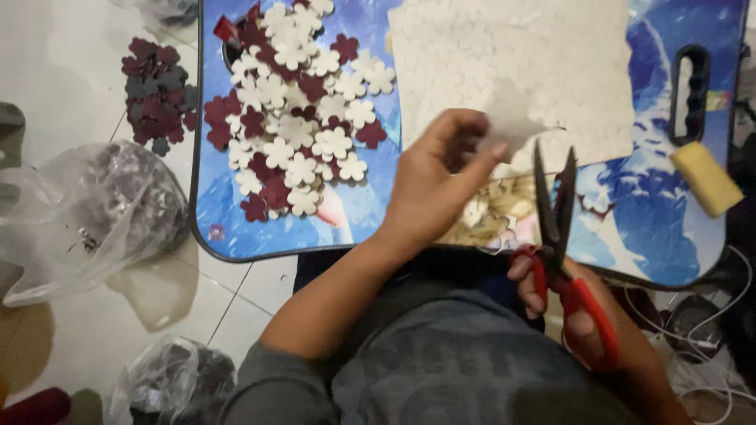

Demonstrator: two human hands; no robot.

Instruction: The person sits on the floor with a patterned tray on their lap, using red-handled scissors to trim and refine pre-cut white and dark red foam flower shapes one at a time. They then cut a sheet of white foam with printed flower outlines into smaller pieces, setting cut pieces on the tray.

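My left hand point(435, 185) pinches a small white felt piece point(512, 118) between thumb and fingers, above the blue lap tray point(370, 212). My right hand point(579, 311) grips red-handled scissors point(559, 236), blades slightly apart and pointing up toward the felt piece, just below it. A large white felt sheet point(535, 63) with flower outlines lies on the tray behind the hands. A pile of white and dark red felt flowers point(295, 110) covers the tray's left half.
A yellow sponge block point(706, 178) rests at the tray's right, near its handle slot point(687, 93). More dark flowers point(156, 93) lie on the tiled floor at left. Clear plastic bags point(87, 212) with dark pieces sit beside them. White cables point(709, 346) trail at right.
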